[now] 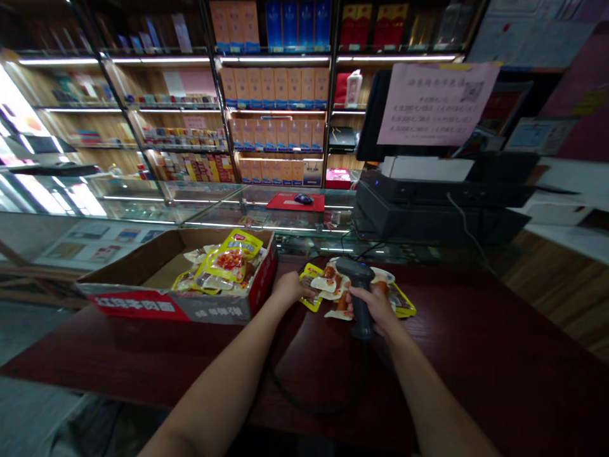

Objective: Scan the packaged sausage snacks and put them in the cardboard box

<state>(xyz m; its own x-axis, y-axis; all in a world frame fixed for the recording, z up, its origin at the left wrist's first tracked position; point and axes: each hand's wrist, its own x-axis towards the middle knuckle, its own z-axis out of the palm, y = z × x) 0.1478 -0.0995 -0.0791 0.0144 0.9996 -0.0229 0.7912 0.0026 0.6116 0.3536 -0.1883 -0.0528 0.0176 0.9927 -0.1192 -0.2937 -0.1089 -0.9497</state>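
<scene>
My right hand (373, 306) is wrapped round the handle of a dark barcode scanner (362, 311), its head facing away from me over a loose pile of snack packets. My left hand (288, 291) is closed at the pile's left side, its fingers on the edge of a yellow snack packet (311, 271). Beside it lie clear and white packets with brown food (333, 282). Another yellow-edged packet (403, 303) sticks out to the right of my right hand. From the scanner a black cable (316, 411) loops across the dark red table (457, 381).
An open cardboard box (143, 308) on the left holds more packets, a yellow one (235, 254) on top. Behind the table are a glass counter (209, 206), a red mouse pad (280, 202) with a mouse (303, 198), a till with printer (428, 203), and lit shelves of boxes.
</scene>
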